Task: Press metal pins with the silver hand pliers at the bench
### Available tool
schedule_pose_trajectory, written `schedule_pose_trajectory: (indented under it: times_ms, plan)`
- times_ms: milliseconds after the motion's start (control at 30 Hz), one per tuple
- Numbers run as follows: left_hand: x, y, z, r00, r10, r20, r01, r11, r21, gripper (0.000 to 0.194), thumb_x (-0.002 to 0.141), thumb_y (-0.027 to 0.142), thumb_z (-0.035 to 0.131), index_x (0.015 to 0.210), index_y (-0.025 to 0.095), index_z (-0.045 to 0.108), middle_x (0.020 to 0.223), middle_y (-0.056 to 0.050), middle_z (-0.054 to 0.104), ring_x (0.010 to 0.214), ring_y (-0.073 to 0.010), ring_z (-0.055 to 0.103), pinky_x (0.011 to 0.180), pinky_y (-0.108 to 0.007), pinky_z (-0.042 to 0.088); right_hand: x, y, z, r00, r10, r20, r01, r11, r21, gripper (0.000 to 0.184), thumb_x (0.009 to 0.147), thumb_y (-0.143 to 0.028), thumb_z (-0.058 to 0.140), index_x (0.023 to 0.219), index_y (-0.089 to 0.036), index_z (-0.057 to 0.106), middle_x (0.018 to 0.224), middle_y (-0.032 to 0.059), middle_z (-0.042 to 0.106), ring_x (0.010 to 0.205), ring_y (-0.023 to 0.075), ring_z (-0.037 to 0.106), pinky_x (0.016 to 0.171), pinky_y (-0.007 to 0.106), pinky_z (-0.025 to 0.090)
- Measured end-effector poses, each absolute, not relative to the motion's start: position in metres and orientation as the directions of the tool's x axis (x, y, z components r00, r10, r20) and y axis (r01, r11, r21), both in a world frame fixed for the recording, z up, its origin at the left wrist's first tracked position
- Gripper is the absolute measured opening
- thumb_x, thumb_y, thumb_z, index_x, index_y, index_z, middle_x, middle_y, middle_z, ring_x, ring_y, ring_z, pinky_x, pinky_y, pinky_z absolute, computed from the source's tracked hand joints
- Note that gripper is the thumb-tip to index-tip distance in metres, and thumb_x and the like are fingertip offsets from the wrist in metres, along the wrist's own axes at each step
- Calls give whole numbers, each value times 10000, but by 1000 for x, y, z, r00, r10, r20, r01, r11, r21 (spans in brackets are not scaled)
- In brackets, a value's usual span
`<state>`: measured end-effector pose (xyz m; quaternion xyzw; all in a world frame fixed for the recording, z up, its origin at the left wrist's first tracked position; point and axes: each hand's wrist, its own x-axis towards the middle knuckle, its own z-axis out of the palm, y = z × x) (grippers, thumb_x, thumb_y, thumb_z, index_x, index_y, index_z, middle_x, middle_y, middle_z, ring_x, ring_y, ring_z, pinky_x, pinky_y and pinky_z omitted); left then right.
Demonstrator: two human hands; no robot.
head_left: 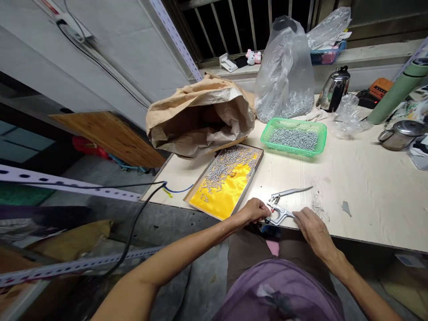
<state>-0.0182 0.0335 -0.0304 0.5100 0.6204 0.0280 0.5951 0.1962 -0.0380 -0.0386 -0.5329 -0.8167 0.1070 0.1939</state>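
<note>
Silver hand pliers (pixel 283 214) with a spring between the handles lie spread at the table's front edge. My right hand (pixel 312 229) has its fingers closed on the end of the lower handle. The long upper handle points away to the right, untouched. At the jaw end, my left hand (pixel 256 209) is closed in a pinch; whatever is between its fingertips is too small or hidden. Left of the pliers, a shallow box with yellow satin lining (pixel 222 203) holds many small metal pins (pixel 222 167). Behind it, a green plastic basket (pixel 294 152) contains more of them.
A large open brown paper sack (pixel 200 111) leans over the box's far end. Behind the basket stands a clear plastic bag (pixel 284 76) with metal pieces. A steel kettle (pixel 334 89), a green flask (pixel 397 91) and a lidded metal cup (pixel 403 135) stand right. A black cable (pixel 133 218) hangs left.
</note>
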Motion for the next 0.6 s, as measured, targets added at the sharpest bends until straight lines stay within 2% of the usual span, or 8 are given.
schedule_pose_trajectory:
  times_ms: [133, 233, 267, 333, 367, 433, 500, 600]
  plan:
    - [-16, 38, -22, 267, 625, -734, 650, 446, 616, 215, 681, 220, 621, 501, 142, 532, 364, 78, 403, 331, -46, 322, 359, -178, 255, 198, -37, -38, -378, 910, 170, 830, 415, -373, 296, 946, -203, 316, 927, -176, 611, 802, 74, 566, 712, 177, 542, 626, 294, 458]
    - [-16, 38, -21, 268, 610, -746, 660, 447, 603, 240, 683, 229, 618, 483, 145, 515, 361, 78, 392, 337, -47, 333, 365, -175, 269, 206, -28, -38, -405, 896, 181, 831, 443, -335, 236, 916, -258, 421, 1072, -193, 587, 1004, 117, 601, 900, 224, 559, 740, 346, 478]
    - [-16, 38, -21, 270, 608, -746, 658, 449, 604, 243, 683, 233, 618, 483, 145, 513, 362, 78, 392, 339, -47, 335, 365, -174, 271, 210, -23, -39, -409, 893, 185, 840, 448, -307, 292, 894, -305, 472, 1155, -202, 552, 1141, 140, 573, 1023, 259, 534, 801, 386, 472]
    - [-16, 38, -22, 267, 612, -745, 650, 456, 608, 229, 677, 240, 622, 496, 145, 520, 369, 77, 401, 344, -49, 341, 364, -173, 273, 218, -10, -42, -418, 893, 168, 863, 448, -234, 550, 821, -435, 567, 1303, -202, 444, 1371, 178, 425, 1240, 334, 394, 908, 479, 419]
    - [-16, 37, -23, 264, 615, -743, 646, 460, 609, 218, 672, 242, 626, 505, 144, 527, 375, 76, 408, 347, -50, 346, 366, -172, 278, 222, -2, -44, -431, 891, 140, 869, 452, -201, 682, 776, -502, 598, 1346, -188, 395, 1424, 193, 361, 1301, 361, 316, 946, 516, 383]
    - [-17, 37, -25, 253, 622, -741, 644, 464, 608, 203, 666, 248, 631, 519, 142, 539, 381, 75, 417, 355, -51, 357, 370, -170, 289, 228, 12, -47, -476, 877, 66, 862, 480, -161, 861, 701, -606, 620, 1383, -158, 347, 1437, 216, 338, 1339, 387, 245, 988, 559, 321]
    - [-17, 36, -26, 246, 624, -741, 649, 463, 605, 203, 666, 255, 629, 522, 141, 543, 381, 75, 415, 359, -51, 363, 371, -166, 300, 231, 22, -49, -528, 849, 8, 838, 523, -157, 918, 669, -656, 610, 1390, -156, 340, 1403, 214, 393, 1326, 389, 274, 1007, 577, 282]
    - [-18, 35, -27, 237, 628, -741, 647, 466, 603, 195, 665, 263, 627, 536, 139, 550, 388, 76, 418, 362, -50, 369, 365, -161, 307, 230, 27, -46, -559, 829, -9, 817, 549, -176, 903, 670, -654, 600, 1387, -169, 345, 1341, 196, 466, 1263, 368, 372, 1016, 580, 259]
